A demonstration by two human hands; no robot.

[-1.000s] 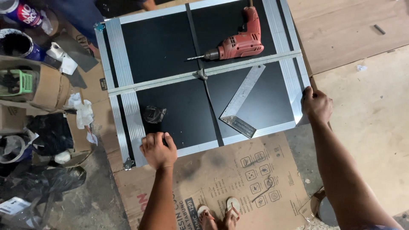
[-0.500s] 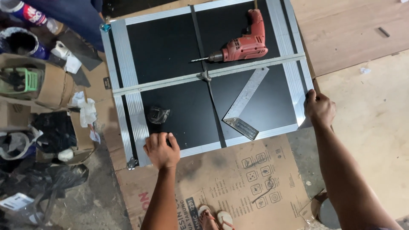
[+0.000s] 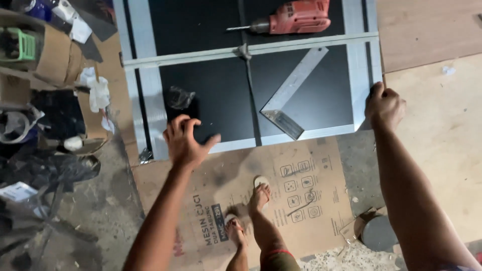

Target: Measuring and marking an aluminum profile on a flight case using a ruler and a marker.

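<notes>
Fingers of the left hand (image 3: 185, 143) spread wide and slightly curled, hovering over the near edge of the aluminium-framed dark panel (image 3: 216, 100), holding nothing. Right hand (image 3: 384, 106) curls tight around the panel's near right corner. On the panel's glossy black surface lie a metal try square (image 3: 291, 98), a crumpled clear wrapper (image 3: 179, 97) and, farther off, a red drill (image 3: 293, 19). Below the panel spreads flattened brown cardboard (image 3: 301, 175).
</notes>
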